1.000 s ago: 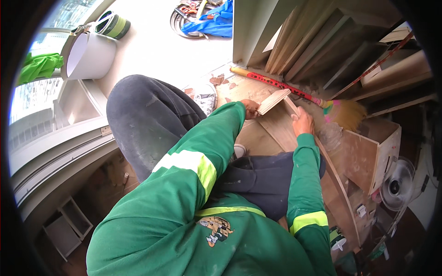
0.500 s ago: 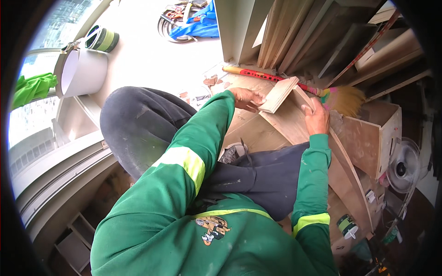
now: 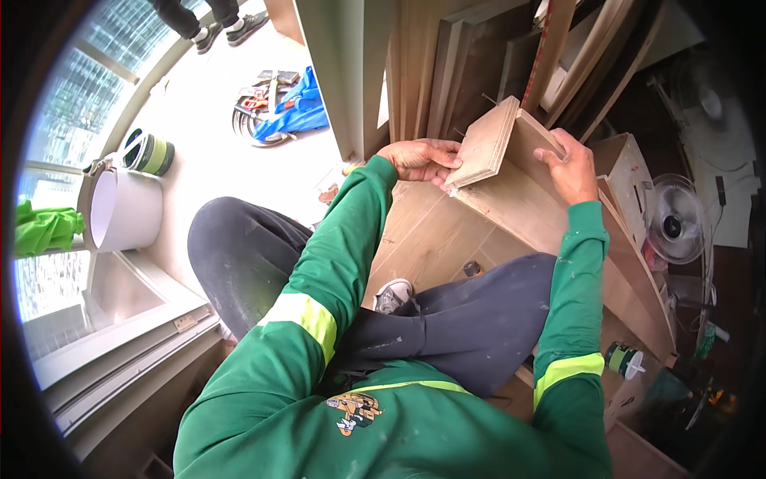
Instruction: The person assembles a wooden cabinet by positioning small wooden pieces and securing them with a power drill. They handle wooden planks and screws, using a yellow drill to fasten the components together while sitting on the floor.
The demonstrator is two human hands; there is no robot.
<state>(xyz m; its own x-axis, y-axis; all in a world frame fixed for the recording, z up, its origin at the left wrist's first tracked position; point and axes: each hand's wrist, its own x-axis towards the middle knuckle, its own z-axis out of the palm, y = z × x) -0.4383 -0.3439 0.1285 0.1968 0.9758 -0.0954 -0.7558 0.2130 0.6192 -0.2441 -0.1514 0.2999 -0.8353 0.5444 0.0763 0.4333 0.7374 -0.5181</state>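
Note:
My left hand [image 3: 421, 161] grips the left edge of a small plywood board [image 3: 485, 145], thumb on its face and fingers partly behind it. This board stands tilted across the end of a long plywood panel [image 3: 511, 211], its layered edge facing me. My right hand [image 3: 573, 169] is closed over the upper edge of a plywood side piece [image 3: 536, 144] that meets the small board at an angle. Nails or screws [image 3: 488, 97] stick out at the small board's far side. Whether the pieces are fastened together, I cannot tell.
Tall boards [image 3: 411, 72] lean at the back. A plywood box [image 3: 630, 172] and a fan [image 3: 674, 219] stand at right. At left are a white bucket [image 3: 124, 209], a green-banded tub [image 3: 150, 153] and a blue cloth [image 3: 295, 108] with tools. Another person's feet [image 3: 227, 33] show far left.
The view has swung right. Both hands and the plywood pieces are raised a little, and the small board shows more of its face. The broom is no longer seen; another person's feet have appeared.

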